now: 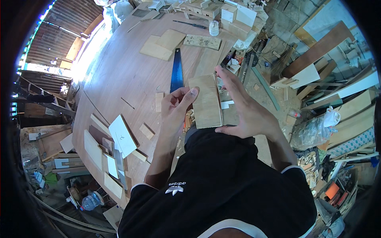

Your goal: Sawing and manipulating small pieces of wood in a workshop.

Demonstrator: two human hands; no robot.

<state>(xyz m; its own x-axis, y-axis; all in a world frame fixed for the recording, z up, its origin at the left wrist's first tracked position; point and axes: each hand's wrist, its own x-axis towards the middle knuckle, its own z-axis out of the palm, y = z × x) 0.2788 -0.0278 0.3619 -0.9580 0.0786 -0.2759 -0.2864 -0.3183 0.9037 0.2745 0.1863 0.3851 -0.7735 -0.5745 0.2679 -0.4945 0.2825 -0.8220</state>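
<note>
In front of my body I hold a small stack of rectangular plywood pieces [208,104], with thin layers showing along the right edge. My left hand [180,104] pinches the left edge, its thumb lying on the upper face and its fingers curled behind. My right hand [248,109] spans the right side, fingertips at the far corner and thumb at the near corner. A blue tapered ruler-like blade [176,71] lies on the wooden table [147,85], just beyond my left hand. A small wood strip [159,102] is left of that hand.
White-faced boards [123,137] and other offcuts cluster on the table's near left. Flat panels [168,39], a clear jar [214,28] and a wooden model [202,8] are at the far side. Planks [317,51] and a plastic bag [315,129] crowd the right.
</note>
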